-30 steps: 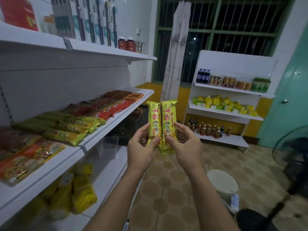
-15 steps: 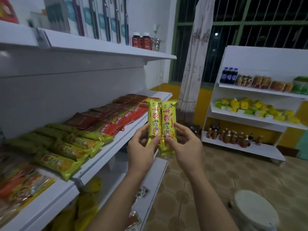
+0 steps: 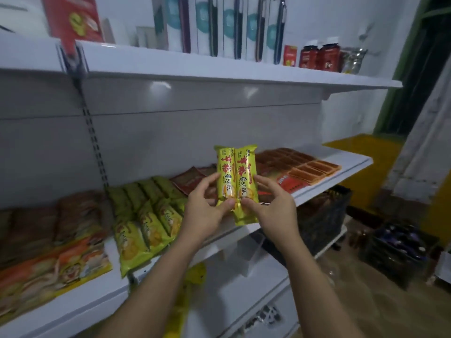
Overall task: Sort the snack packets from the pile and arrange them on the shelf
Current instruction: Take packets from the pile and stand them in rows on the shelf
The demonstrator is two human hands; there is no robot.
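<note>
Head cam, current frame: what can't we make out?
All head view.
- Lower ends of the two yellow packets: covered by left hand and right hand.
- Orange packets at far left: motion-blurred, print unreadable.
- Lower-shelf yellow packs: behind forearms and middle shelf.
- Dark crate on floor: too dim for contents.

A: Where are the two packets (image 3: 240, 176)?
B: Upright, side by side, in front of the middle shelf (image 3: 353, 167) — the left hand (image 3: 207, 213) holds the left one, the right hand (image 3: 274, 211) the right one.
A: And on that shelf?
B: A row of bags (image 3: 146, 215) left of the hands, flat packs (image 3: 307, 167) to the right. Jars (image 3: 319, 57) stand on the top shelf (image 3: 219, 69) — at its right end.
</note>
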